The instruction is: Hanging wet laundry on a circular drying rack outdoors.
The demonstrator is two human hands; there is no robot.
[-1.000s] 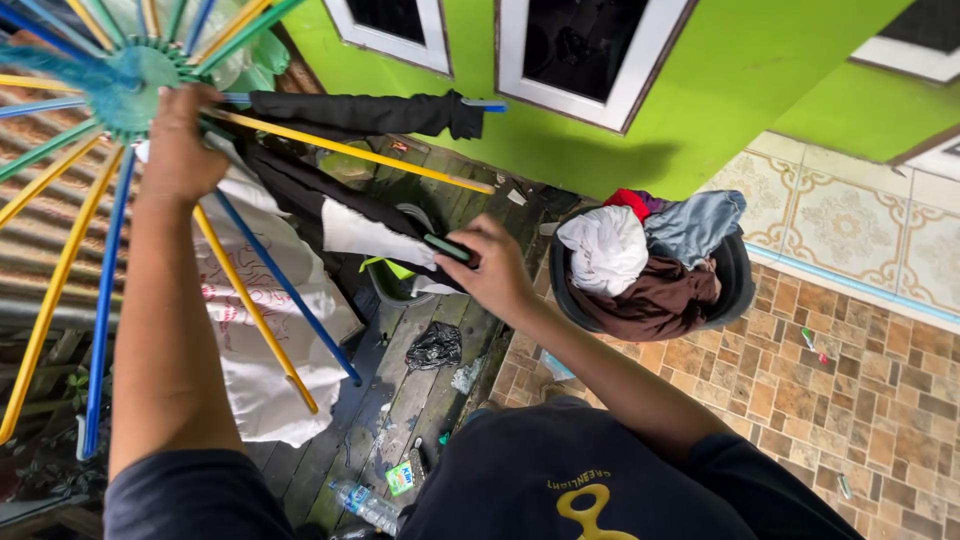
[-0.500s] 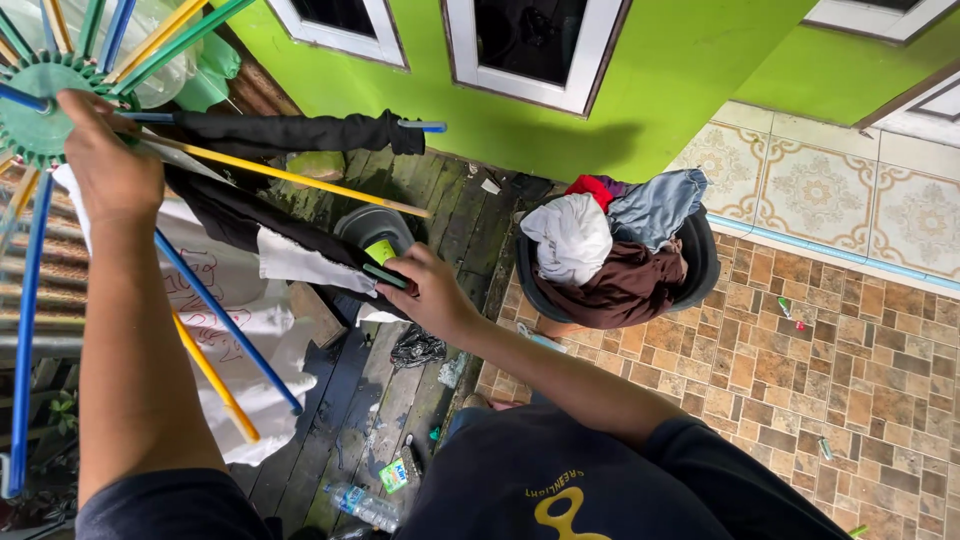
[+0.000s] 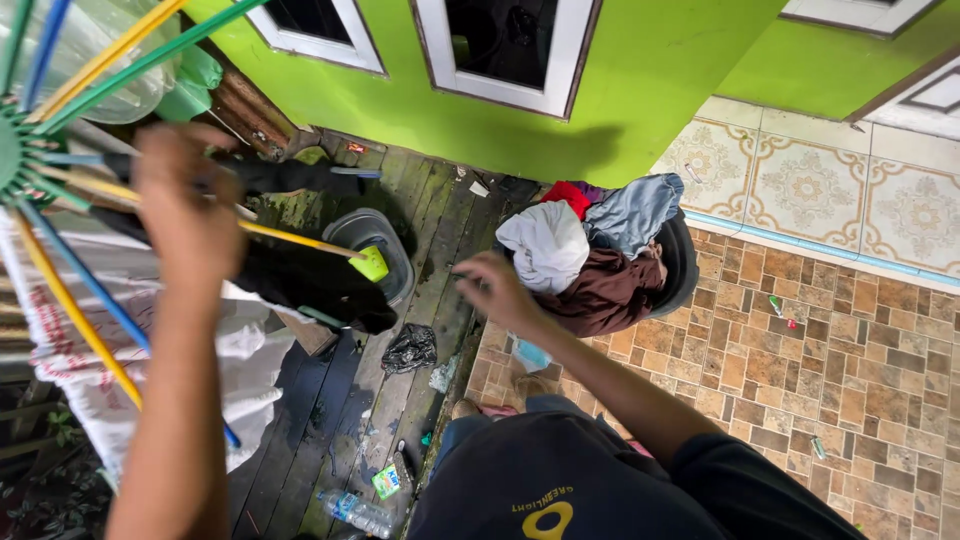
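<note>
Head camera is showing the right hand [image 3: 497, 285] hanging empty and half-open, just left of the laundry basket [image 3: 685, 262]; the left hand [image 3: 190, 205] is gripping the drying rack's rods [image 3: 300, 240] at upper left.

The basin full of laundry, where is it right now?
In the head view, the dark basin sits right of centre on the brick floor by the green wall, just beyond the right hand.

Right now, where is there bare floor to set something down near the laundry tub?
The brick-pattern floor right of the tub of clothes is mostly bare, apart from small scraps. The patterned tiles behind it are free too. The wooden planks on the left are crowded: a grey bucket, a black bag and a plastic bottle.
</note>
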